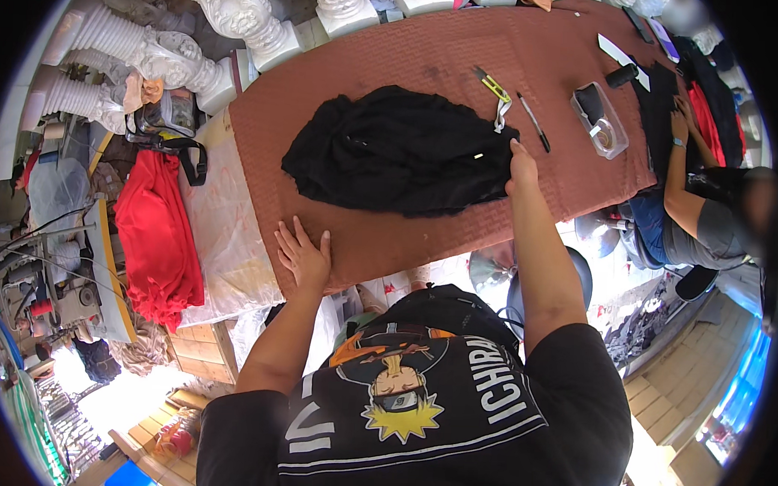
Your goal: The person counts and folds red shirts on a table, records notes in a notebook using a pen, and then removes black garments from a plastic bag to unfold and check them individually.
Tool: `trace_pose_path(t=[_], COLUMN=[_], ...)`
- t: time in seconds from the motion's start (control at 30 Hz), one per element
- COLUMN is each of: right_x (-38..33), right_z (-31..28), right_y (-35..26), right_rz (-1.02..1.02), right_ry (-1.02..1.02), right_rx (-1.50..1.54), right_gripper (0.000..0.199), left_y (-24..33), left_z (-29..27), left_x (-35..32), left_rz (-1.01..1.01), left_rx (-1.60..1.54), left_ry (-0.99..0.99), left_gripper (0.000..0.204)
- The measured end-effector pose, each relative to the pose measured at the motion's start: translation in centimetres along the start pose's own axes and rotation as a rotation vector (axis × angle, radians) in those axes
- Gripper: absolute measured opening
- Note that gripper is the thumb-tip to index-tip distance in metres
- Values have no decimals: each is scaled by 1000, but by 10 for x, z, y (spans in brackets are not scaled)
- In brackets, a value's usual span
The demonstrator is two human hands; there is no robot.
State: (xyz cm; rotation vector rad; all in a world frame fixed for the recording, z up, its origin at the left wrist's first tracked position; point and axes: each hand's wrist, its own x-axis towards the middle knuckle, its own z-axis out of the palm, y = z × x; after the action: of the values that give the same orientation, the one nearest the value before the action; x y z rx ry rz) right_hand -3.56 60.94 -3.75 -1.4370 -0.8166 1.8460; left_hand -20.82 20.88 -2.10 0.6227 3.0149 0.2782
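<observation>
A crumpled black garment [401,149] lies in a heap on a long table covered with brown woven cloth [370,58]. My right hand [522,169] rests on the garment's right edge, fingers together, pressing or pinching the fabric. My left hand [304,255] lies flat and open on the brown cloth near the table's front edge, just below and left of the garment, holding nothing.
Yellow-handled snips [494,87], a black pen [534,121] and a clear plastic box [600,119] lie right of the garment. Another person [690,211] sits at the table's right end with dark cloth. A red garment [156,239] hangs at the left, white pillars [156,55] behind.
</observation>
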Motion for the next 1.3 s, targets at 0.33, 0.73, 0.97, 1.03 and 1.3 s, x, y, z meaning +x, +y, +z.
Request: trace_pose_path(t=[0.33, 0.73, 0.97, 1.03, 1.3], right_x=[-41, -55, -54, -54, -57], right_z=[9, 16, 18, 18, 19], right_y=[-23, -30, -27, -27, -28], right_rz=[-76, 289, 222, 218, 225], right_ry=[-338, -459, -490, -492, -485], right_rx=[-556, 321, 329, 327, 311], right_gripper=[35, 27, 26, 25, 26], left_y=[-2, -3, -8, -8, -4], left_z=[-22, -23, -16, -15, -20], left_x=[1, 2, 0, 0, 1], left_rz=[-1, -10, 18, 18, 5], left_rx=[53, 39, 38, 36, 57], left_ry=[-366, -394, -326, -328, -372], left_gripper=[99, 101, 100, 100, 101])
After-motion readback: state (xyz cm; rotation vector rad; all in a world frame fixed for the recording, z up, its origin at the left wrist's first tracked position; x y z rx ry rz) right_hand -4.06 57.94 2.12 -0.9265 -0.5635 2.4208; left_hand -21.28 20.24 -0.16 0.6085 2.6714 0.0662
